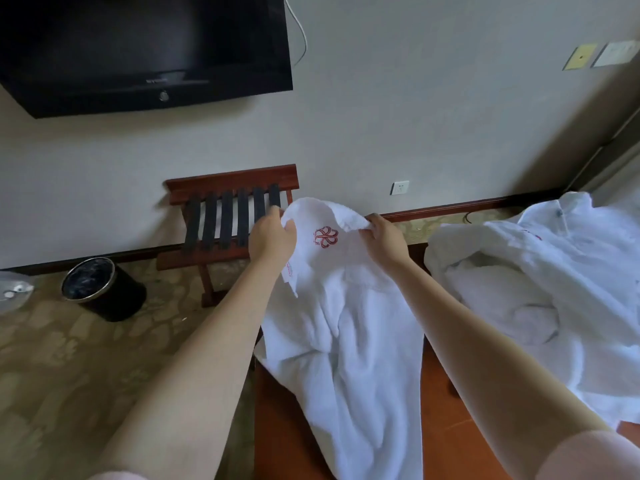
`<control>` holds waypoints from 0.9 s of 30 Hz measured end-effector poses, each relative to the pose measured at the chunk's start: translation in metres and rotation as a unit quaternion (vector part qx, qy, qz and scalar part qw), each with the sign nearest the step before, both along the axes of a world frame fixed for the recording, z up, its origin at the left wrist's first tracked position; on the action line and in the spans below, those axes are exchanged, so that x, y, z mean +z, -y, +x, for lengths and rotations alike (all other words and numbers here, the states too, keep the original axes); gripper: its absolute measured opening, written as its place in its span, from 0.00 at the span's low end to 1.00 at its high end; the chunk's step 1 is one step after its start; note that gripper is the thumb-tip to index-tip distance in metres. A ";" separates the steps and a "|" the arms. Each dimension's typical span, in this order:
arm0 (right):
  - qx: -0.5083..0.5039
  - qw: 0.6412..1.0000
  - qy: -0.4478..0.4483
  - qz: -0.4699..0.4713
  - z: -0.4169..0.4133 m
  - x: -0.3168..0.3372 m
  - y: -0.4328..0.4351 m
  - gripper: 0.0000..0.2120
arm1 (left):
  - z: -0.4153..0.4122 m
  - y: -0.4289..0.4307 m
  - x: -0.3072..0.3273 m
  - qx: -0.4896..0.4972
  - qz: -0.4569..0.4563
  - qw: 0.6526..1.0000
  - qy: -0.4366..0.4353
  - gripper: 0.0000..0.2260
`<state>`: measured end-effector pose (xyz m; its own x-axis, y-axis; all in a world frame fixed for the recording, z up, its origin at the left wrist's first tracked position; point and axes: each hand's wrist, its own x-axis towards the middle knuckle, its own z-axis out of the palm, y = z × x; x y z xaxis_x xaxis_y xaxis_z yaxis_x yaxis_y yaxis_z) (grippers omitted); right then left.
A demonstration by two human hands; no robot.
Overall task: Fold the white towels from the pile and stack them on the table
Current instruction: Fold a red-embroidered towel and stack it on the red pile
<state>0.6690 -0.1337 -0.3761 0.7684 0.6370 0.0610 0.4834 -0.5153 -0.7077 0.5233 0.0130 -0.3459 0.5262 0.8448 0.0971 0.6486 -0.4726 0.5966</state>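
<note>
both hands grip a white towel above the table.

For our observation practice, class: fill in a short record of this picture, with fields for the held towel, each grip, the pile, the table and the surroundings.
Held towel: white, unfolded, red emblem near the top, lower part draped on the table
Left grip: pinches the towel's top edge, left of the emblem
Right grip: pinches the top edge, right of the emblem
Pile: rumpled white towels, right of the held towel
Table: reddish-brown top
Surroundings: black bin, wooden luggage rack, wall television
</note>
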 end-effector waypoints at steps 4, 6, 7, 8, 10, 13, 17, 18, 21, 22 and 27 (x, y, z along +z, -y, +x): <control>-0.005 0.996 -0.022 -0.087 0.012 -0.027 -0.017 0.21 | 0.018 -0.010 -0.029 0.002 -0.043 0.997 -0.058 0.30; -0.003 0.993 -0.030 -0.113 0.008 -0.043 -0.014 0.22 | 0.014 -0.006 -0.051 -0.002 -0.038 0.997 -0.062 0.27; 0.002 0.992 -0.040 -0.123 0.005 -0.050 -0.010 0.22 | 0.010 -0.004 -0.061 -0.003 -0.042 0.997 -0.068 0.24; 0.010 0.989 -0.055 -0.134 0.001 -0.056 -0.005 0.23 | 0.005 -0.002 -0.070 -0.005 -0.049 0.995 -0.081 0.21; 0.028 0.984 -0.091 -0.153 -0.007 -0.063 0.005 0.21 | -0.006 0.002 -0.083 -0.026 -0.058 0.990 -0.126 0.14; 0.051 0.975 -0.114 -0.181 -0.023 -0.063 0.014 0.15 | -0.025 0.009 -0.094 -0.051 -0.078 0.983 -0.157 0.11; 0.098 0.963 -0.175 -0.180 -0.069 -0.066 0.028 0.06 | -0.064 0.034 -0.111 -0.029 -0.135 0.980 -0.142 0.07; 0.124 0.955 -0.195 -0.188 -0.083 -0.068 0.034 0.05 | -0.074 0.042 -0.117 -0.012 -0.141 0.978 -0.152 0.09; 0.206 0.935 -0.185 -0.224 -0.127 -0.073 0.054 0.15 | -0.104 0.061 -0.135 0.061 -0.190 0.960 -0.194 0.23; 0.228 0.930 -0.170 -0.231 -0.141 -0.075 0.061 0.21 | -0.113 0.066 -0.140 0.079 -0.216 0.950 -0.209 0.29; 0.318 0.880 -0.009 -0.352 -0.204 -0.092 0.088 0.42 | -0.131 0.072 -0.150 0.043 -0.270 0.936 -0.224 0.31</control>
